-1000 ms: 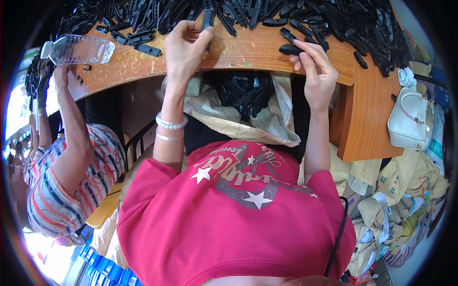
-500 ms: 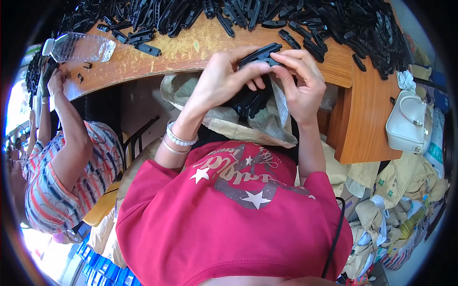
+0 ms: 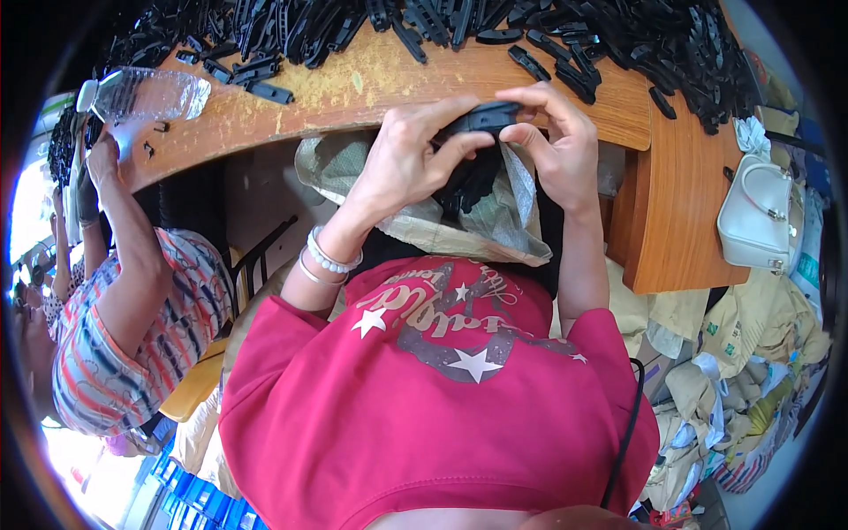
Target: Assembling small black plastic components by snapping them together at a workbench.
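Turned the part [image 3: 491, 117] a bit since half a sec ago, pinched snug by left hand [image 3: 402, 155] and right hand [image 3: 565, 146] over the sack [image 3: 442, 238]. Could pop loose into it if squeezed off-centre.

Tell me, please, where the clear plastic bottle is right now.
In the head view, the bottle is at the upper left, on the table, its white cap facing left and loose black parts just to its right.

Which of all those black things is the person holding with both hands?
The black thing between the left hand and right hand. The black pieces piled on the wooden table touch neither hand.
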{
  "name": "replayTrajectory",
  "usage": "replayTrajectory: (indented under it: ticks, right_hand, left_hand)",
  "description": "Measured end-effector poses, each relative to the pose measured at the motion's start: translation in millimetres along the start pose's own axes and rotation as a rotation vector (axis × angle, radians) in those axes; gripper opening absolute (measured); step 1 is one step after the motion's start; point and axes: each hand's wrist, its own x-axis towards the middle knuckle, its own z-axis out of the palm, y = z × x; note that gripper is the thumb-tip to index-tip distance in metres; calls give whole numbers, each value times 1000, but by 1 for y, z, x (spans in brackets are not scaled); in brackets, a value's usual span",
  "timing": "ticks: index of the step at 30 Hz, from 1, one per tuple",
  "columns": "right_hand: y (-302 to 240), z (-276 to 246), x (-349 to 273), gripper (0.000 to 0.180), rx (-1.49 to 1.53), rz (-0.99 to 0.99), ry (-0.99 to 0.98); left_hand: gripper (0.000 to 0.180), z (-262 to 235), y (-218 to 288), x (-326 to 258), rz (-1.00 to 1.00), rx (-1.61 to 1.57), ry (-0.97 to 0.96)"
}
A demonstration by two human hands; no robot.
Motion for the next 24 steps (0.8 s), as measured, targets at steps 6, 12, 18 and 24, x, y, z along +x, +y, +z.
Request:
replayTrajectory:
  ticks: [6, 12, 18, 24]
  right_hand:
    - [10, -4, 1, 21, -43, -6, -69]
    - [29, -11, 21, 17, -990, -195, 251]
    - [31, 3, 21, 19, -629, -335, 261]
    - [1, 10, 7, 17, 182, 1, 71]
  left_hand:
    - [39, -20, -19, -14, -88, -37, -222]
    - [42, -29, -47, 50, -202, 590, 300]
    - [30, -35, -55, 36, -299, 369, 396]
    - [27, -27, -20, 21, -401, -738, 183]
